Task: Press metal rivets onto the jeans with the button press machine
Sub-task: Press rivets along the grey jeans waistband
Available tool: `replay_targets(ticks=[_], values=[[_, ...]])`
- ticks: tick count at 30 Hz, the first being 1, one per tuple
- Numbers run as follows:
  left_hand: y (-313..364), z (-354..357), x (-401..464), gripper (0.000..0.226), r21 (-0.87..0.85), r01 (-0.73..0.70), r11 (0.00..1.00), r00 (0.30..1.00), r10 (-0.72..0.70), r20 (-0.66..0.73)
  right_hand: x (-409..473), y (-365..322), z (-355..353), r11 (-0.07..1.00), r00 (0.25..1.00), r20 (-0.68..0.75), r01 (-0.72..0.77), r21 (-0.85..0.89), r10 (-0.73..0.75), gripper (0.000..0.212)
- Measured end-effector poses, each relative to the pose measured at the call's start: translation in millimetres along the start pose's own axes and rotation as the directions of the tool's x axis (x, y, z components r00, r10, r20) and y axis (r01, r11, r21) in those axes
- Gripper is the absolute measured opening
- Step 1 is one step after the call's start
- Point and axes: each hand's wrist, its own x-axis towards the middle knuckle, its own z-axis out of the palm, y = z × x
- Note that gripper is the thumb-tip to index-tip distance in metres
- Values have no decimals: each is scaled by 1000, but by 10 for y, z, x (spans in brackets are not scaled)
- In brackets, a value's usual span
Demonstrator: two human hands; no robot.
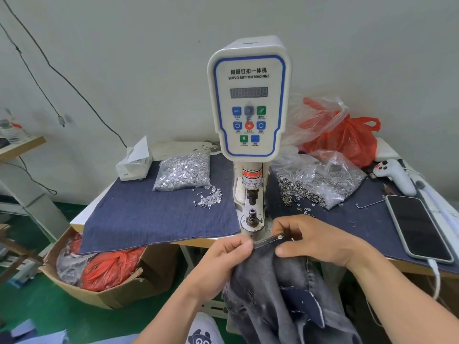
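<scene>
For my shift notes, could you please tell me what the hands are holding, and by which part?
Both hold the dark grey denim jeans by the top hem: left hand pinches its left end, right hand beside a small silver metal rivet.

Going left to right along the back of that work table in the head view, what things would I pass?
Tissue box → bag of shiny rivet pins → button press machine → bag of ring-shaped rivet caps → white handheld controller. The phone lies nearer, towards the right edge.
</scene>
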Motion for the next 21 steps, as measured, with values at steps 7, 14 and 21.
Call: replay_targets(ticks=[7, 14, 21], values=[[188, -171, 133, 29, 592, -22, 806, 990, -66, 126, 25, 216, 87, 945, 996, -91, 47, 322, -18, 24], [168, -312, 164, 28, 261, 23, 965, 999, -32, 30, 102, 214, -20, 995, 991, -104, -74, 68, 81, 28], [171, -296, 284, 28, 436, 61, 898, 980, 28, -195, 188, 294, -25, 981, 974, -152, -153, 121, 170, 24]])
